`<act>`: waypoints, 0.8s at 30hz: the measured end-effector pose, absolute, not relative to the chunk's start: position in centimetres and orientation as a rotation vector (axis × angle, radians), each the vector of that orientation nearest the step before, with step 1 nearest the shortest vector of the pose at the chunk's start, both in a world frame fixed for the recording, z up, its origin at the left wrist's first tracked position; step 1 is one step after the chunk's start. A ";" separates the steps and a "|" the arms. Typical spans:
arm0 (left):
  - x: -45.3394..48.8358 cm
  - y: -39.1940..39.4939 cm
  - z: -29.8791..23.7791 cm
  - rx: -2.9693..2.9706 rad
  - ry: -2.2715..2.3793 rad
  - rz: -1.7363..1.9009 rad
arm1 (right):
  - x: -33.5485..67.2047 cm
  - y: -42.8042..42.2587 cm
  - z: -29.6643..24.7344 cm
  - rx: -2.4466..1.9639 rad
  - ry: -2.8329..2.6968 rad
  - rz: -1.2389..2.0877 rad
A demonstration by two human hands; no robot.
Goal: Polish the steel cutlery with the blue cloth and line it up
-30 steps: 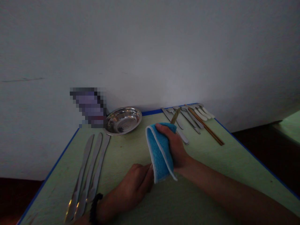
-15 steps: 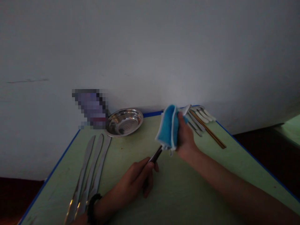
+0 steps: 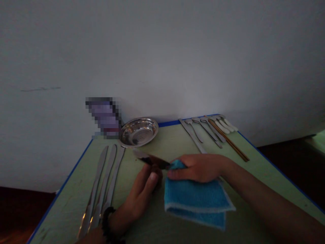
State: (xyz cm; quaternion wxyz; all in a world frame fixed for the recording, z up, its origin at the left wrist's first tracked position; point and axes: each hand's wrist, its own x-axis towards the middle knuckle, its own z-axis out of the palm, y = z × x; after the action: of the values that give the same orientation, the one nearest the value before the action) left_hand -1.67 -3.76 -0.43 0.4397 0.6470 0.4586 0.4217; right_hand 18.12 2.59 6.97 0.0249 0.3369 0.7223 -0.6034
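My left hand (image 3: 146, 188), with a black band at the wrist, is closed around what looks like a metal table knife (image 3: 159, 161). Its broad end, smeared by motion, points left toward the bowl. In my right hand (image 3: 199, 168) a folded blue cloth (image 3: 196, 196) with white edging is pinched over the knife's other end, which is hidden there. The cloth's loose part hangs below my fingers. Both hands are close together above the middle of the table.
Three table knives (image 3: 99, 189) lie at the left of the green table (image 3: 142, 223). A steel bowl (image 3: 139, 134) stands at the back beside a pixelated upright object (image 3: 106, 117). Several spoons and other cutlery (image 3: 195, 128), plus wooden chopsticks (image 3: 230, 140), lie back right. A wall (image 3: 162, 61) rises behind.
My right hand has come down and toward me, and the cloth has swung to hang below it. The knife has turned from slanting up right to pointing left.
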 end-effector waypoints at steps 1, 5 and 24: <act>-1.7 -3.8 -0.5 1.615 1.140 1.042 | 17.8 2.4 6.9 0.930 2.292 -1.706; -1.8 -4.2 -0.6 1.591 1.153 0.953 | 17.3 2.5 6.6 0.711 2.355 -1.497; -1.6 -3.8 -0.1 1.837 1.164 1.089 | 19.4 3.5 8.2 0.935 2.613 -1.110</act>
State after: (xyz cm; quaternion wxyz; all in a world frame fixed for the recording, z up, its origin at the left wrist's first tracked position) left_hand -1.59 -3.81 -0.11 0.3472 0.7083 0.4488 0.4200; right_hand 19.41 3.52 8.18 0.0762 0.3120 0.8716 -0.3703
